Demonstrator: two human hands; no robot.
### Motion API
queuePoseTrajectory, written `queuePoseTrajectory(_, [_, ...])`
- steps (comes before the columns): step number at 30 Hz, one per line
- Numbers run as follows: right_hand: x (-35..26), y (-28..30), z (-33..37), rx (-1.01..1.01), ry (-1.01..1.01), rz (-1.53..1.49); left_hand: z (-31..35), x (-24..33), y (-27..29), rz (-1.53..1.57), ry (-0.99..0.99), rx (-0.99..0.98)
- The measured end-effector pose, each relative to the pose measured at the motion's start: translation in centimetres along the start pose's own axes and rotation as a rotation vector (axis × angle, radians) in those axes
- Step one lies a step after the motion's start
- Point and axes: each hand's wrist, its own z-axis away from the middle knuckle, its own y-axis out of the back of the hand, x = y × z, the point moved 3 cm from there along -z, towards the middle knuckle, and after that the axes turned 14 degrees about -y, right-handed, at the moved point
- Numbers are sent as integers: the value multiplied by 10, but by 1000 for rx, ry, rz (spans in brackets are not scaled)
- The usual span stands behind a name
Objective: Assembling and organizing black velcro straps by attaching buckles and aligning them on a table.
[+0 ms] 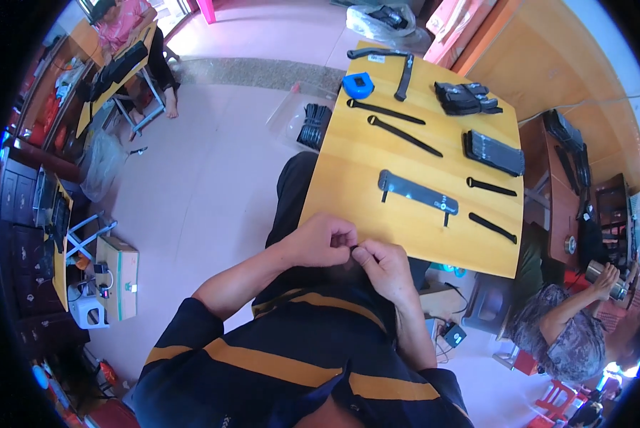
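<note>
My left hand (321, 241) and my right hand (385, 268) meet close to my body, at the near edge of the yellow table (348, 214). Both are closed, fingertips pinched together around something small and dark that my fingers mostly hide. Beyond them on the tabletop lies a flat grey-black strip-shaped pouch (417, 193) with two short black tabs. Two black straps with looped ends (405, 136) (385, 111) lie farther off. Two shorter looped straps (491, 187) (492, 227) rest toward the right edge.
A blue tape measure (358, 86), an angled black strap (404, 75) and stacked black pouches (467, 98) (494, 152) occupy the table's far part. A clear bag of black straps (314, 125) stands beside it. People sit at the right (570, 328) and far left (125, 28).
</note>
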Motion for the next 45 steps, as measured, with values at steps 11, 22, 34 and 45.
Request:
queuePoseTrajectory(11, [10,-5,2,-178,-14,-169,8,1,6,46,-54,-99])
queuePoseTrajectory(22, [0,-2,3,-99,122,-34,15,7,-5,-118,-72,22])
queuePoseTrajectory(34, [-32,9,17,87,174,187,13,23,-7,-7,-89,212])
queuePoseTrajectory(45, [-35,8,10,-56,241,284,20,18,-17,-91,-176,244])
